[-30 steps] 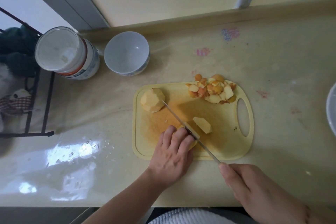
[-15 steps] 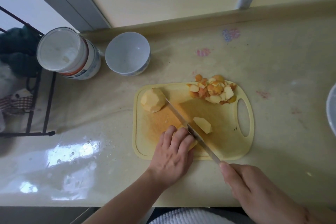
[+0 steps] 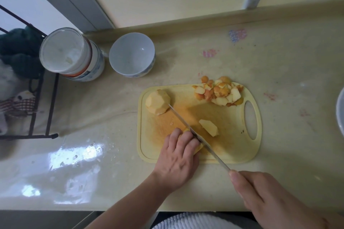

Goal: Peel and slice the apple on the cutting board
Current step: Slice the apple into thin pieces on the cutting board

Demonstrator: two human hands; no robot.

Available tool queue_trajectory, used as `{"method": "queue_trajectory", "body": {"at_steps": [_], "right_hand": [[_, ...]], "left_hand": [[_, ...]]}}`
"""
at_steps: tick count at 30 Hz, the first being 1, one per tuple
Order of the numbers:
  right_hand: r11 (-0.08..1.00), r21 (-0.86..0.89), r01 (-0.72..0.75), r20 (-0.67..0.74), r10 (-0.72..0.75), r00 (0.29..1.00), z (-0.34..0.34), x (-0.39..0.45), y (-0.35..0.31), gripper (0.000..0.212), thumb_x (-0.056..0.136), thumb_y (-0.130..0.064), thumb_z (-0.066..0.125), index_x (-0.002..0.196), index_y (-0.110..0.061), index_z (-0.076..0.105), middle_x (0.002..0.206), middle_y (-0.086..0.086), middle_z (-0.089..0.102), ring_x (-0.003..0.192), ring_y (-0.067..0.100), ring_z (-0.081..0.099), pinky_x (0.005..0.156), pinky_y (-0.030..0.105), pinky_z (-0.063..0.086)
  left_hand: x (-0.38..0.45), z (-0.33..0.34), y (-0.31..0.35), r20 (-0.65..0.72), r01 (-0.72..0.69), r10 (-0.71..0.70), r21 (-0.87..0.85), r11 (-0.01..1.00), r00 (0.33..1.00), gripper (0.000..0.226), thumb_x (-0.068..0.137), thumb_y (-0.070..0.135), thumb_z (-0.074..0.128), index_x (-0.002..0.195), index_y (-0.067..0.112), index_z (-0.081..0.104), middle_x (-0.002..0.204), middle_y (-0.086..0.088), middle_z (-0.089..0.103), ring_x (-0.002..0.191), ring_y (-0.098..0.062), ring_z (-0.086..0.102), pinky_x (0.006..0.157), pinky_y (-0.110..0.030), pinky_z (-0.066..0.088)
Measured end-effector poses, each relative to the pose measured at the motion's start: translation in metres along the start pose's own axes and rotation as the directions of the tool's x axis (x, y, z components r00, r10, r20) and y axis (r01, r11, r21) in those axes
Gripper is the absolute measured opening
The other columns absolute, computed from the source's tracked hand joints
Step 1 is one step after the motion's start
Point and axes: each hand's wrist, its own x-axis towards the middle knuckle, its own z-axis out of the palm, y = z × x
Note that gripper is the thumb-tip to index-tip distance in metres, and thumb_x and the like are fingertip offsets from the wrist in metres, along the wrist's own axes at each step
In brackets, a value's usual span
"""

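A yellow cutting board [image 3: 230, 147] lies on the counter. A peeled apple half [image 3: 157, 102] sits at its far left corner and a cut wedge [image 3: 209, 127] lies near the middle. My left hand [image 3: 178, 158] holds down another apple piece [image 3: 199, 148], mostly hidden under its curled fingers. My right hand [image 3: 264, 197] grips the handle of a knife [image 3: 193, 132], whose blade runs diagonally across the board beside my left fingertips, its tip near the apple half. A pile of peels and chunks [image 3: 219, 92] sits at the board's far edge.
A white bowl [image 3: 132, 55] and a white lidded jar [image 3: 71, 55] stand behind the board to the left. A black wire rack [image 3: 42, 106] is at the far left. A bowl rim [image 3: 340, 109] shows at the right edge. The counter's front edge runs below my wrists.
The knife blade has slid forward, its tip now close to the peeled apple half. My left hand has stayed on the piece it holds.
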Motion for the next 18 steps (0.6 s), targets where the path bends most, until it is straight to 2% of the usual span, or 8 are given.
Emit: {"method": "queue_trajectory", "body": {"at_steps": [4,5,7,10,16,18], "right_hand": [[0.995,-0.104,-0.001,-0.006,0.0,1.0,0.002,0.005,0.005,0.089,0.064,-0.079,0.01,0.083,-0.01,0.064,0.085,0.013,0.065,0.081,0.012,0.055,0.068,0.017,0.038],[0.994,-0.106,0.018,-0.009,-0.019,1.0,0.004,0.007,0.007,0.08,0.066,-0.076,0.012,0.076,-0.013,0.06,0.08,0.011,0.064,0.078,0.014,0.054,0.067,0.019,0.038],[0.995,-0.057,0.077,0.003,-0.077,0.997,0.01,0.015,0.009,0.07,0.073,-0.077,0.014,0.066,-0.014,0.045,0.06,0.004,0.052,0.055,0.014,0.046,0.059,0.025,0.036],[0.985,-0.021,0.171,0.004,-0.171,0.985,0.021,0.032,0.018,0.07,0.079,-0.08,0.017,0.059,-0.016,0.036,0.053,-0.002,0.041,0.049,0.007,0.035,0.052,0.026,0.033],[0.992,0.034,0.118,0.015,-0.119,0.993,0.017,0.042,0.02,0.066,0.082,-0.073,0.018,0.058,-0.015,0.04,0.049,0.0,0.04,0.045,0.007,0.036,0.055,0.037,0.041],[0.991,0.036,0.128,0.005,-0.129,0.992,0.014,0.042,0.022,0.066,0.079,-0.077,0.018,0.057,-0.017,0.036,0.047,-0.002,0.037,0.044,0.007,0.033,0.053,0.034,0.038]], "left_hand": [[0.001,-0.001,0.002,-0.008,0.012,-0.012,0.004,1.0,1.0,0.036,0.1,0.023,0.053,0.132,0.007,0.046,0.133,-0.014,0.045,0.114,-0.047,0.06,0.095,-0.054,0.048],[0.001,-0.001,0.002,-0.01,0.017,-0.017,0.005,1.0,1.0,0.037,0.1,0.023,0.054,0.132,0.007,0.045,0.134,-0.013,0.045,0.114,-0.047,0.059,0.095,-0.053,0.048],[0.001,-0.001,0.002,-0.003,0.023,-0.023,0.003,1.0,1.0,0.04,0.098,0.022,0.055,0.134,0.008,0.044,0.136,-0.013,0.044,0.114,-0.046,0.059,0.096,-0.053,0.048],[0.0,0.001,0.001,0.016,0.023,-0.023,0.004,1.0,1.0,0.042,0.097,0.02,0.057,0.135,0.009,0.043,0.137,-0.014,0.045,0.115,-0.047,0.06,0.096,-0.054,0.047],[0.001,-0.005,-0.001,0.072,0.009,-0.009,0.004,1.0,0.997,0.035,0.1,0.025,0.049,0.13,0.008,0.044,0.133,-0.014,0.046,0.114,-0.047,0.059,0.095,-0.054,0.047],[0.003,-0.01,0.0,0.112,0.012,-0.013,0.011,1.0,0.994,0.04,0.095,0.025,0.054,0.13,0.009,0.044,0.135,-0.015,0.044,0.116,-0.047,0.057,0.098,-0.053,0.046]]}}
